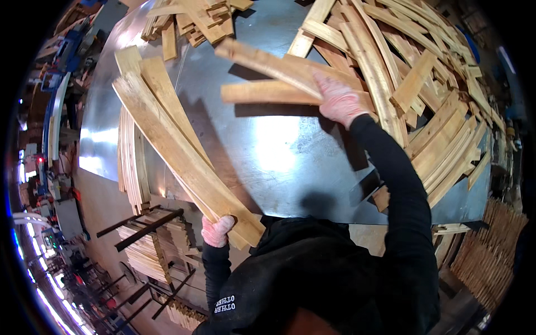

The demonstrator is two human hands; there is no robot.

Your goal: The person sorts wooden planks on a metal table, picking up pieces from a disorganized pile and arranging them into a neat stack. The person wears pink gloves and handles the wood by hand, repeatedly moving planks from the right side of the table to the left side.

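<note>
Left hand (pixel 216 230): fingers wrapped around the near end of a bundle of curved wooden slats (pixel 173 139), at the bench's near edge.
Right hand (pixel 339 102): fingers closed on two shorter slats (pixel 268 75), held above the bench.
Bench (pixel 279 151): shiny metal top.
Heap of slats (pixel 424 95): on the bench's right side.
Small pile (pixel 195 19): far edge.

Light: bright, from overhead, falling on the metal surface (pixel 268 162).
Glare: a white patch at the surface's centre and another at its left edge.
Shadows: dark, soft-edged, cast under the raised wooden slats (pixel 268 92) and the sleeve.
Distortion: strong fisheye bending, black vignette at corners.
Focus: centre sharp, rim smeared.
</note>
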